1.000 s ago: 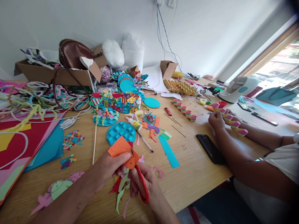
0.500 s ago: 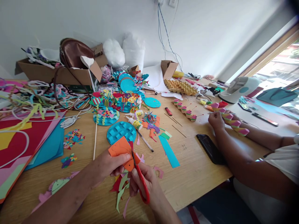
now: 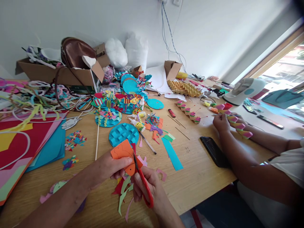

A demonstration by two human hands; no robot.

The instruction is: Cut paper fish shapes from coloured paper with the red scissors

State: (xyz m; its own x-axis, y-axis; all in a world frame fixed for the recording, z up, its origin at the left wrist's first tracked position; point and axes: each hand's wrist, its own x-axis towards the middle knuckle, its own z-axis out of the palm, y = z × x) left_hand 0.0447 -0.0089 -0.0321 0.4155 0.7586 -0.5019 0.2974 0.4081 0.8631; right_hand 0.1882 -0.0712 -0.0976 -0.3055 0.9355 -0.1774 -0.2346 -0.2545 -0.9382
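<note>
An orange piece of paper (image 3: 122, 150) with drawn outlines is pinched in my left hand (image 3: 116, 164), thumb on top. My right hand (image 3: 148, 183) is closed round the handles of red scissors (image 3: 145, 186). Their dark blades lie at the paper's right part, beside a rounded orange shape with a black dot. Pink, green and red paper scraps (image 3: 123, 193) lie on the table beneath my hands. Just beyond the orange paper is a blue woven paper disc (image 3: 123, 134).
Glue bottles (image 3: 139, 125), a pen (image 3: 148, 144) and a blue strip (image 3: 172, 154) lie ahead. Coloured sheets (image 3: 28, 136) are at left. On the right, another person's hands (image 3: 221, 123) hold a pink-green craft piece (image 3: 237, 124) beside a black phone (image 3: 213, 151).
The scissors and both hands have barely shifted. The dotted orange shape sits slightly further left against the blades.
</note>
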